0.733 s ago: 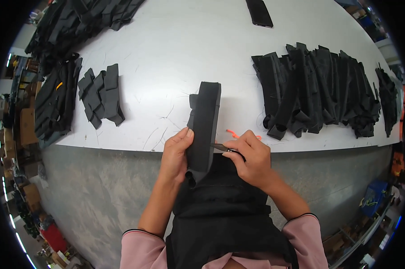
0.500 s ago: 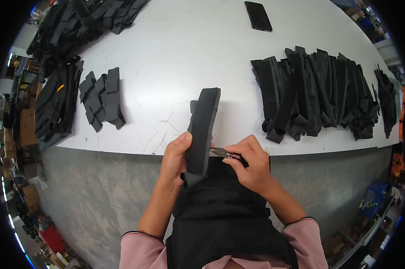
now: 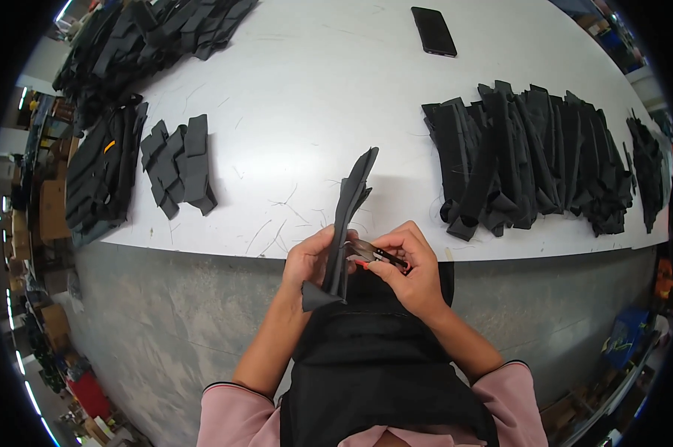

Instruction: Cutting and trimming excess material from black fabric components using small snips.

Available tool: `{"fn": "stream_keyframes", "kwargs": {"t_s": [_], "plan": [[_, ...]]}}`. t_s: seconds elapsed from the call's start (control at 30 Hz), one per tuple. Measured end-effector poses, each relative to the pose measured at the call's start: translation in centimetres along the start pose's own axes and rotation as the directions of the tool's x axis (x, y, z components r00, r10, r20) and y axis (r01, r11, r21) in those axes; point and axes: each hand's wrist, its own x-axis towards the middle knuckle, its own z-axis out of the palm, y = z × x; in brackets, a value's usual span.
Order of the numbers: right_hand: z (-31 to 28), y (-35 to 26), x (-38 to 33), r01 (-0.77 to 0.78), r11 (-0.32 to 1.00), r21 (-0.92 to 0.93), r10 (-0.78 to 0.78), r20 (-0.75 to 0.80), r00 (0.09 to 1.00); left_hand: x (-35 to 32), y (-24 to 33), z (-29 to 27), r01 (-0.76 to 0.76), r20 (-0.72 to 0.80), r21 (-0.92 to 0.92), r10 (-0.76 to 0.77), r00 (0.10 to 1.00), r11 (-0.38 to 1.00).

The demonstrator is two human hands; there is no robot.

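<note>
A long dark grey fabric strip (image 3: pixel 344 216) stands nearly edge-on above the table's front edge, its lower end folded out. My left hand (image 3: pixel 307 257) is closed round the strip from the left, partly hidden behind it. In my right hand (image 3: pixel 415 270) is a pair of thread snips (image 3: pixel 380 255) with black handles and a bit of red. The snips' blades point left and reach the strip's right side; whether they touch the cloth I cannot tell.
The white table (image 3: pixel 277 119) bears loose thread ends. Many dark strips (image 3: pixel 530 160) lie piled at right, a smaller group (image 3: pixel 178 165) at left. Folded dark cloth (image 3: pixel 105 175) and a heap (image 3: pixel 150 45) are beyond, a phone (image 3: pixel 434 31) at the back.
The strip has turned from showing its broad face to nearly edge-on. The snips now show more of their blades and a red part. My left hand has shifted slightly right.
</note>
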Motion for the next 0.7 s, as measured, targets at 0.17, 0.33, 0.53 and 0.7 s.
{"fn": "stream_keyframes", "kwargs": {"t_s": [0.17,0.33,0.53,0.7], "plan": [[-0.1,-0.9,0.5,0.198,0.928,-0.315,-0.185,0.069,0.98,-0.2,0.3,0.0,-0.017,0.076,-0.012,0.018,0.997,1.0],[0.4,-1.0,0.4,0.337,0.815,-0.471,-0.356,0.051,0.933,-0.4,0.4,-0.2,-0.061,0.099,0.01,0.059,0.993,0.998],[0.4,-0.8,0.0,0.349,0.774,-0.529,-0.36,0.088,0.929,-0.6,0.7,0.1,-0.115,0.061,0.04,0.112,0.992,0.993],[1.1,-1.4,-0.1,0.344,0.762,-0.549,-0.357,0.088,0.93,-0.9,0.7,0.1,-0.127,0.038,-0.001,0.127,0.991,0.992]]}}
